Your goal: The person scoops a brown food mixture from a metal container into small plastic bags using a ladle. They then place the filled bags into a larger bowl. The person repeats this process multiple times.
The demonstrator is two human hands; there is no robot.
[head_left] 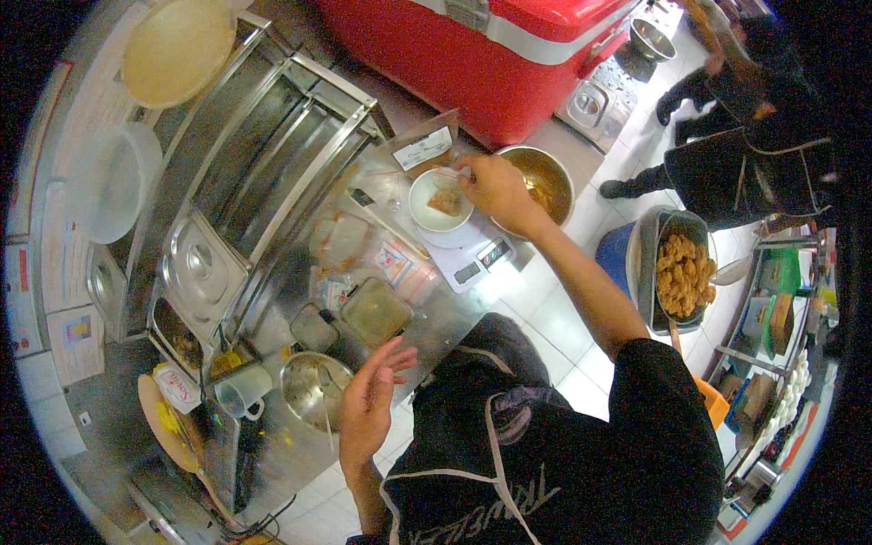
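My right hand [494, 189] pinches the top of a small clear plastic bag [446, 197] with brownish food in it, which rests in a white bowl [422, 216]. That bowl sits on a white digital kitchen scale [466, 262]. Just right of the bowl stands a steel mixing bowl [565, 197] with amber-brown contents, partly behind my forearm. Lower down, my left hand [375, 398] is raised with its fingers apart and holds nothing. Beside it are a steel bowl [289, 395] with a utensil in it and a square container [377, 313] of greenish contents.
Clear plastic bags [402, 262] lie left of the scale. A steel frame [327, 163] and a steel lid [204, 259] are at left. A red cooler [436, 68] stands behind. At right, fried food [684, 276] fills a container, and a person [736, 163] in dark clothes stands nearby.
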